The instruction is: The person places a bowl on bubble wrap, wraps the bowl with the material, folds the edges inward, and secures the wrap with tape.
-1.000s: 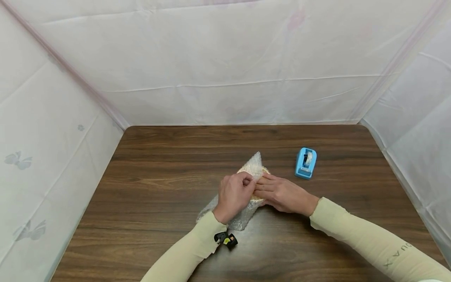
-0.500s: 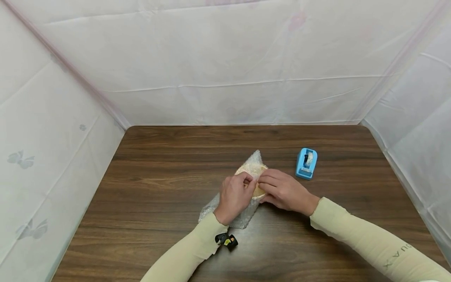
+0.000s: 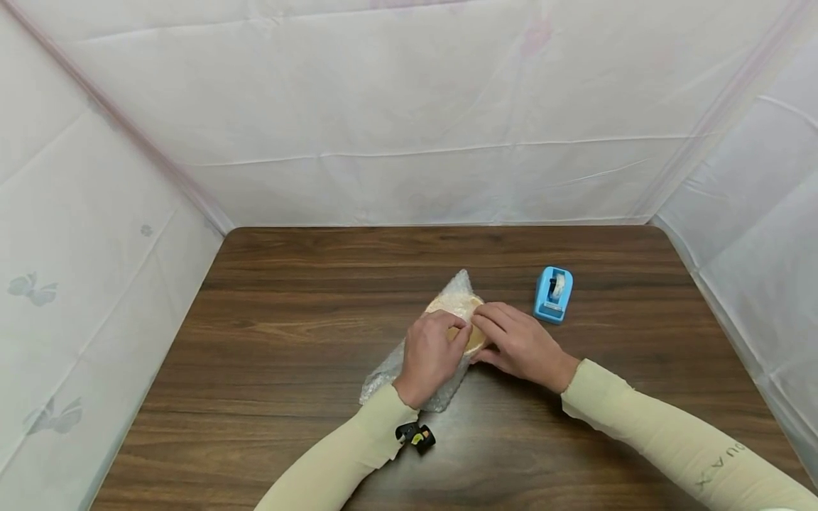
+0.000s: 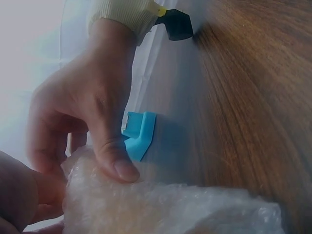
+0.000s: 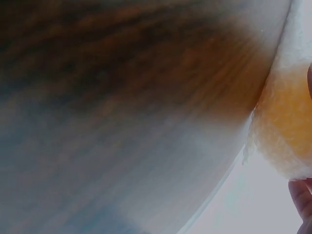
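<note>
A round, yellow-orange object (image 3: 476, 341) lies partly covered by bubble wrap (image 3: 457, 285) near the middle of the table. Its exact kind cannot be told through the plastic. My left hand (image 3: 430, 353) is over the object, thumb and index finger pinching the edge of the wrap. From the right, my right hand (image 3: 520, 345) grips the wrapped rim, fingers on top and thumb at the near side. In the left wrist view, the right thumb (image 4: 124, 169) presses on the bubble wrap (image 4: 170, 207). The right wrist view catches only fingertips beside the wrapped object (image 5: 287, 117).
A blue tape dispenser (image 3: 553, 294) with a clear roll stands right of and beyond the hands. The wooden table (image 3: 307, 284) is bordered by white sheeting (image 3: 409, 184) at the back and both sides. A black wrist device (image 3: 415, 436) hangs beneath the left sleeve.
My right hand's fingers have drawn back from lying flat across the object and now bend at its rim. My left hand keeps its pinch on the wrap, shifting slightly right.
</note>
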The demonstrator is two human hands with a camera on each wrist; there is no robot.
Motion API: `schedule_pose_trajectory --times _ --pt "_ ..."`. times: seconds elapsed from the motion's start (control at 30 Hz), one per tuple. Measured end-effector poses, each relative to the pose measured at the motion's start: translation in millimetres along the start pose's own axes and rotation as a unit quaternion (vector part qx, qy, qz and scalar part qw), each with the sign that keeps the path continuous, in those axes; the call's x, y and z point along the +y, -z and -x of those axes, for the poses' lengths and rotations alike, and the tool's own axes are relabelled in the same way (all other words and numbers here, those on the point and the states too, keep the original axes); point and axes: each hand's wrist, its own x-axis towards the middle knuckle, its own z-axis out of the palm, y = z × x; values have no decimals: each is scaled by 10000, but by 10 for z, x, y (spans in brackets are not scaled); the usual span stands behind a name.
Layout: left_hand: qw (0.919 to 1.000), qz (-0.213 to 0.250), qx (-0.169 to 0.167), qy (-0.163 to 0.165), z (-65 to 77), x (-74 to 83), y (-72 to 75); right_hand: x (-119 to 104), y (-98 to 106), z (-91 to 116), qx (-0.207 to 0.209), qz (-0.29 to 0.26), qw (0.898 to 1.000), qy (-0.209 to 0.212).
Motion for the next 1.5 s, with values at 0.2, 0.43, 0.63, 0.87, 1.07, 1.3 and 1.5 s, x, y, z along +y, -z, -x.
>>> schedule_pose_trajectory --times 0.2,0.43,0.63,0.87,1.07,1.3,1.5 --pt "9998 82 97 -128 -10 19 -49 5 5 -2 54 -59 10000 4" --pt "9995 25 163 -262 9 29 -94 9 4 -1 50 -142 9999 71" --pt "9989 -201 107 -407 22 24 -120 12 -4 11 89 -221 9996 121" --pt "9991 -189 40 -384 33 28 -134 18 -19 31 137 -322 9992 172" --pt "9994 -161 -86 -305 30 23 -129 19 -6 27 114 -286 9992 261" --pt "9985 22 -496 -212 11 40 -66 6 4 25 59 -301 9993 236" --pt "9974 189 -690 43 -2 59 -30 -1 17 19 -39 -360 9993 67"
